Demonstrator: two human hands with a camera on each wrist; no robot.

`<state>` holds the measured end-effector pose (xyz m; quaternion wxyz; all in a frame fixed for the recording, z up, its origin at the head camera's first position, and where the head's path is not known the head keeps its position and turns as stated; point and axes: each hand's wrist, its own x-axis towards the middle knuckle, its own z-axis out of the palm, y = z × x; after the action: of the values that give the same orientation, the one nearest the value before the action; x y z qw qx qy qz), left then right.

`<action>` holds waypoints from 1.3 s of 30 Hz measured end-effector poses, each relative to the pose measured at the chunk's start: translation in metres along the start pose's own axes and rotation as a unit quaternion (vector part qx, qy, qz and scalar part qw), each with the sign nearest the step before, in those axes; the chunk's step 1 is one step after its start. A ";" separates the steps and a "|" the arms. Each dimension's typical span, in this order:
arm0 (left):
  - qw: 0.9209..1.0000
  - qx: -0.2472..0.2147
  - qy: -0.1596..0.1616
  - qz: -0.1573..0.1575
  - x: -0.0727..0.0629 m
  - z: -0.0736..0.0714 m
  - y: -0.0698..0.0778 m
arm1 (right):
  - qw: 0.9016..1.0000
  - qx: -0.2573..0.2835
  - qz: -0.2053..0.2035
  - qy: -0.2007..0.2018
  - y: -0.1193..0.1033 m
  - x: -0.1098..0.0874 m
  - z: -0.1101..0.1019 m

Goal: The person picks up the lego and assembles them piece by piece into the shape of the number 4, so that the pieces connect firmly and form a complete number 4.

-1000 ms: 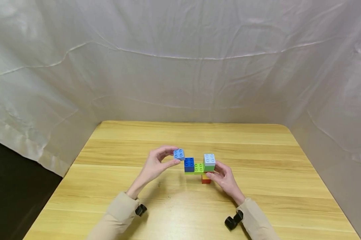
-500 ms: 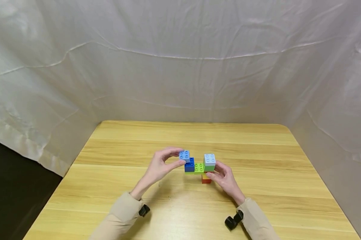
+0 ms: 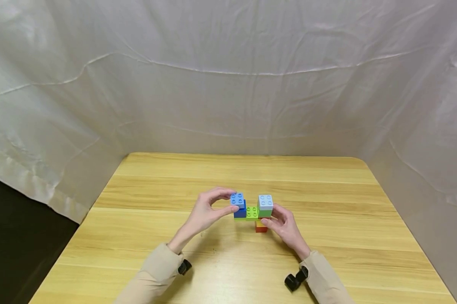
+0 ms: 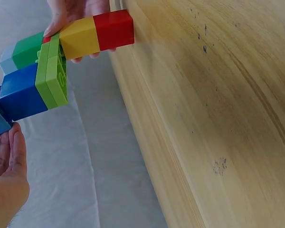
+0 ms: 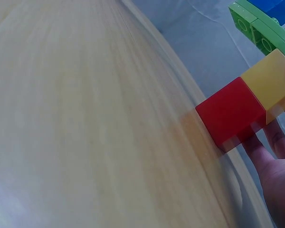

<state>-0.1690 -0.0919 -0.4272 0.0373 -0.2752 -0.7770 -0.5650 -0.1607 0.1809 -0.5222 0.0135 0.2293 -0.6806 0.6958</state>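
My left hand (image 3: 208, 211) pinches a light blue toy brick (image 3: 237, 200) between thumb and fingers, right at the top of a dark blue brick (image 3: 240, 214). In the left wrist view the light blue brick (image 4: 0, 119) sits a little askew against the dark blue one. That dark blue brick stands on one end of a lime green plate (image 3: 252, 213). At the plate's other end rise a green brick (image 3: 265, 214) and a pale blue one (image 3: 265, 202). My right hand (image 3: 287, 231) holds the build, around the yellow brick (image 4: 79, 38) above the red base brick (image 4: 115, 30).
The wooden table (image 3: 327, 190) lies under the build, with small dark marks on its surface. Grey-white sheeting (image 3: 228, 97) hangs behind and at the sides. Black wrist cameras sit at both cuffs.
My left hand has carried the light blue brick rightward and slightly down, from left of the dark blue brick to on top of it. The right hand and the build have stayed put.
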 end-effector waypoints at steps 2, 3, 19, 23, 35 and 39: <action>1.000 0.003 -0.001 0.000 0.000 0.000 0.000 | 1.000 0.000 -0.001 0.000 0.000 0.000 0.000; 1.000 0.003 -0.002 0.000 0.000 0.000 0.000 | 1.000 0.000 -0.001 0.000 0.000 0.000 0.000; 1.000 0.011 -0.007 0.011 0.000 0.002 0.000 | 1.000 0.000 0.004 0.004 0.000 0.000 0.001; 1.000 0.019 -0.009 0.011 0.000 0.003 0.001 | 1.000 0.004 0.003 0.002 0.000 0.000 0.001; 1.000 0.025 -0.015 0.010 0.000 0.002 0.003 | 1.000 -0.002 0.009 0.008 0.000 0.000 0.001; 0.999 0.033 -0.017 0.009 0.001 0.002 0.004 | 1.000 0.001 0.007 0.006 0.000 0.000 0.001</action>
<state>-0.1671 -0.0891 -0.4241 0.0384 -0.2906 -0.7934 -0.5335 -0.1602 0.1802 -0.5221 0.0122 0.2202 -0.6818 0.6975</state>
